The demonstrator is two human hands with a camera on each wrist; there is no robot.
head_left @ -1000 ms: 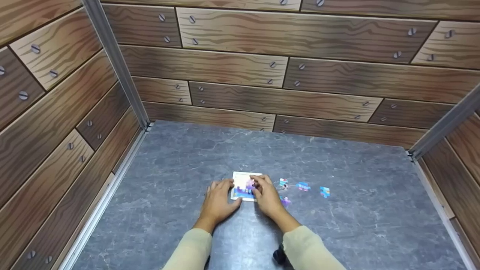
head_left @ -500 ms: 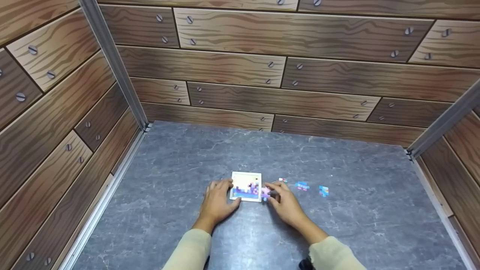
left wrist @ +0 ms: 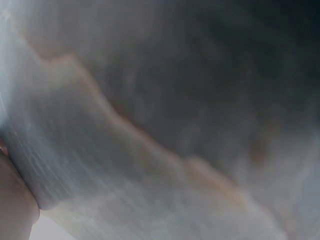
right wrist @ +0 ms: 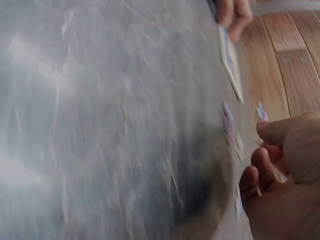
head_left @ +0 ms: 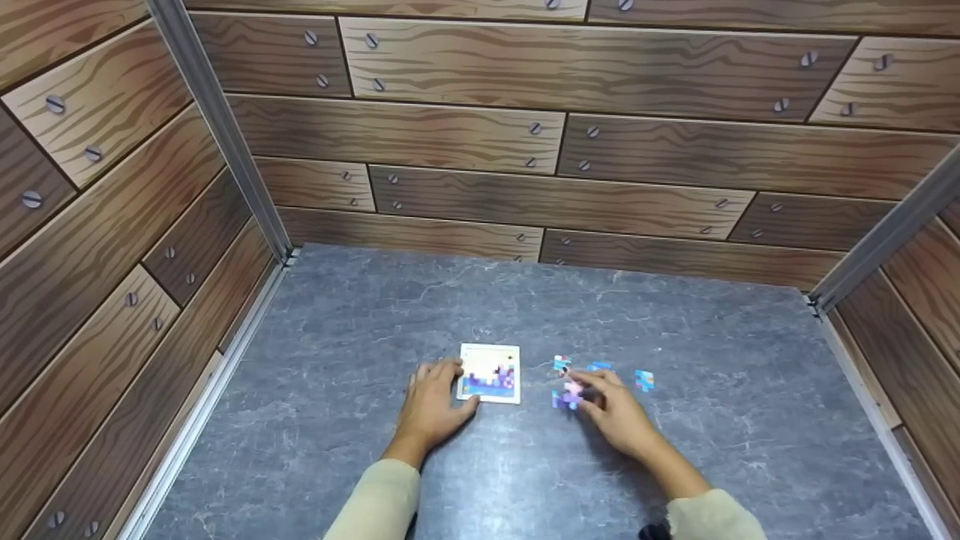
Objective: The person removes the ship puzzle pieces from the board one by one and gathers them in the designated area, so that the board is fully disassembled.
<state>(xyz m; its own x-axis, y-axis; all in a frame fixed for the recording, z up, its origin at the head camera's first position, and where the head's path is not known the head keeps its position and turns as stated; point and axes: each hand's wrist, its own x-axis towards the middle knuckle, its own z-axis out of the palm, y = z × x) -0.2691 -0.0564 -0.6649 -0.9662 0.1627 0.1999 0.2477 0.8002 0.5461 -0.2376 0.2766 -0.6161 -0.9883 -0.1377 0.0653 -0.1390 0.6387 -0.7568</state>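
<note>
A small white-edged puzzle tray [head_left: 489,399] lies flat, a purple and blue picture in its lower part. My left hand [head_left: 429,409] grips its near left corner, fingertips on the left edge and thumb at the near edge. Right of the tray, my right hand [head_left: 619,416] pinches a pink piece [head_left: 572,389] above a purple piece [head_left: 561,401]. In the right wrist view my right hand [right wrist: 287,167] holds the piece [right wrist: 261,112] between thumb and a fingertip, above the table. The left wrist view is blurred, with part of a hand at its left edge.
Loose puzzle pieces lie past my right hand: one red and blue [head_left: 562,362], one blue [head_left: 600,367], partly covered, and one blue and orange [head_left: 644,380]. Wood-patterned walls [head_left: 450,135] with metal corner posts enclose the grey table [head_left: 375,315].
My right hand has moved right, away from the tray, carrying the pink piece to beside the loose pieces. My left hand has stayed at the tray's corner.
</note>
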